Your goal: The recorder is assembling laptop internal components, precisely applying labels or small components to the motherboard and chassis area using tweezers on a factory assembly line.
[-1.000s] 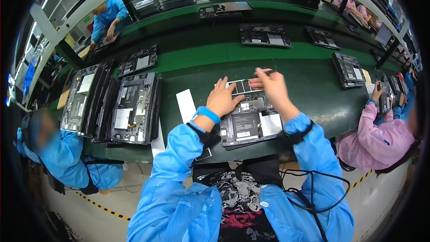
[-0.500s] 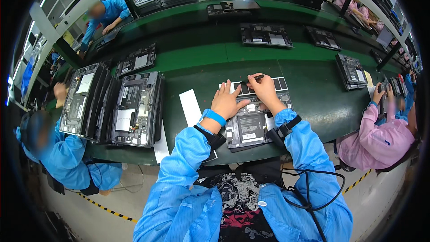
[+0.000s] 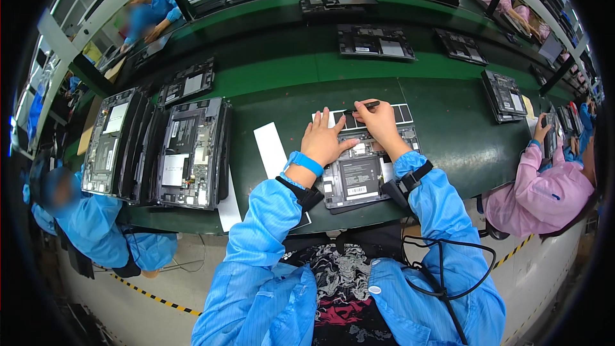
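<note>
Since the first frame, my right hand (image 3: pixel 382 128) has come down from a blurred hover to the white-bordered strip (image 3: pixel 401 113), and my left hand has stayed at the strip's left end. That strip, with its row of dark rectangles, lies along the far edge of the opened device (image 3: pixel 359 176), its long axis running left to right. My right hand pinches a black pen-like tool (image 3: pixel 373 104) in closed fingers, the tool slanting over the strip close to its long axis, with the tip end leftward, just beside my left fingertips. I cannot tell whether the tip touches. My left hand (image 3: pixel 322 144) is spread flat, gripping nothing that I can see, its fingers over the left end and its thumb toward the device. So the tip end sits between my hands, the uncovered rectangles mostly to my right hand's side. Well left lies a plain white card (image 3: pixel 270 147).
</note>
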`<state>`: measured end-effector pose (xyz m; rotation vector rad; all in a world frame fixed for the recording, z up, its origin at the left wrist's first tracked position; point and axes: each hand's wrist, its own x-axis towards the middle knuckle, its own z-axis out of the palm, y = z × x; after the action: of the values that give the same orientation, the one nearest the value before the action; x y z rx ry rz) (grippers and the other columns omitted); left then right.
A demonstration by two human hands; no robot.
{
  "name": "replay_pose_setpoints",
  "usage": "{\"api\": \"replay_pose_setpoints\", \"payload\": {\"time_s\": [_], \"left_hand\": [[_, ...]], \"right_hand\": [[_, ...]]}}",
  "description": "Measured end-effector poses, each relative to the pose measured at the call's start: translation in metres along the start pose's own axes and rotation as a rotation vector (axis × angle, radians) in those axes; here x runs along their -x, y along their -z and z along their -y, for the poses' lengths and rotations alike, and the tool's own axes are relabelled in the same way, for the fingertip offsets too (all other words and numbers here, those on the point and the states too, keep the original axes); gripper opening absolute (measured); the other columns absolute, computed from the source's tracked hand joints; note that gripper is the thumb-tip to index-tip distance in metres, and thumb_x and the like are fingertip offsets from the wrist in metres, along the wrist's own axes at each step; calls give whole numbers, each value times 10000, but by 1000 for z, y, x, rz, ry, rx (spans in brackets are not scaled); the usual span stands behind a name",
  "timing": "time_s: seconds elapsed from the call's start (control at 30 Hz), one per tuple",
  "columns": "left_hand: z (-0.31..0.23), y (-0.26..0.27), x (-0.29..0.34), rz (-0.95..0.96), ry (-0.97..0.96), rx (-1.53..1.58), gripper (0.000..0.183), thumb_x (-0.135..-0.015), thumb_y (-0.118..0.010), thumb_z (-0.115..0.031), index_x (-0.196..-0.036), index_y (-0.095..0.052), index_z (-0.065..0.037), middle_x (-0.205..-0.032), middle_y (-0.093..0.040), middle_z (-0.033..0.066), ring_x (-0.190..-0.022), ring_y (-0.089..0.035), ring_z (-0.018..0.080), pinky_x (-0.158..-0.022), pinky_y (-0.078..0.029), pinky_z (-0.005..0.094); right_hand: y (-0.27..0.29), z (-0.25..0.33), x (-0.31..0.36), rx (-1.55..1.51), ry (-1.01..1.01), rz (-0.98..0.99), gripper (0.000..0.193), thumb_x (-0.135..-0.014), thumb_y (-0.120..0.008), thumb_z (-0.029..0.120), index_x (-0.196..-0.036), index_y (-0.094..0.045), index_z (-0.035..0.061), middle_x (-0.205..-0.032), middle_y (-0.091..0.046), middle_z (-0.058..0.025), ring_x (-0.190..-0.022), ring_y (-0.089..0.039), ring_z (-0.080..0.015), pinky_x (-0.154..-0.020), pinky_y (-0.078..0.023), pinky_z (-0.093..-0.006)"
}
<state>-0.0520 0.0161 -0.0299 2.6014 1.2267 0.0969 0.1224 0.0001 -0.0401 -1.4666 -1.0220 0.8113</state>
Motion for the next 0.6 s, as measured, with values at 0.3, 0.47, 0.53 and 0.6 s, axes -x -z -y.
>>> {"api": "replay_pose_setpoints", "payload": {"time_s": [0.3,0.47,0.53,0.6], "left_hand": [[1,6,2,-3,25,43,695,-849,-457,-679,-1400,-448,-255,-1514,-248,197,-1404,-192,404,-1125,-213,484],[-1,13,3,3,43,21,650,-854,-460,-671,-1372,-487,-280,-1529,-224,172,-1422,-114,401,-1124,-144,544],[0,10,1,3,43,15,637,-855,-463,-666,-1364,-498,-282,-1533,-211,170,-1425,-95,403,-1121,-125,561],[3,9,0,-7,52,107,657,-834,-477,-679,-1344,-524,-268,-1527,-224,171,-1428,-64,393,-1113,-80,599]], "right_hand": [[-1,4,1,-204,-39,-3,193,-869,-640,97,-935,-642,-85,-814,-683,-169,-743,-699,-217,-648,-579,-286],[9,13,6,-377,-65,-10,220,-871,-651,109,-962,-621,-89,-845,-672,-191,-762,-696,-236,-686,-586,-301],[22,17,8,-475,-47,-47,248,-868,-661,124,-964,-608,-99,-858,-666,-196,-764,-694,-244,-692,-586,-308],[44,28,20,-455,-8,-81,253,-868,-662,128,-966,-605,-98,-852,-664,-199,-767,-694,-250,-683,-585,-306]]}}
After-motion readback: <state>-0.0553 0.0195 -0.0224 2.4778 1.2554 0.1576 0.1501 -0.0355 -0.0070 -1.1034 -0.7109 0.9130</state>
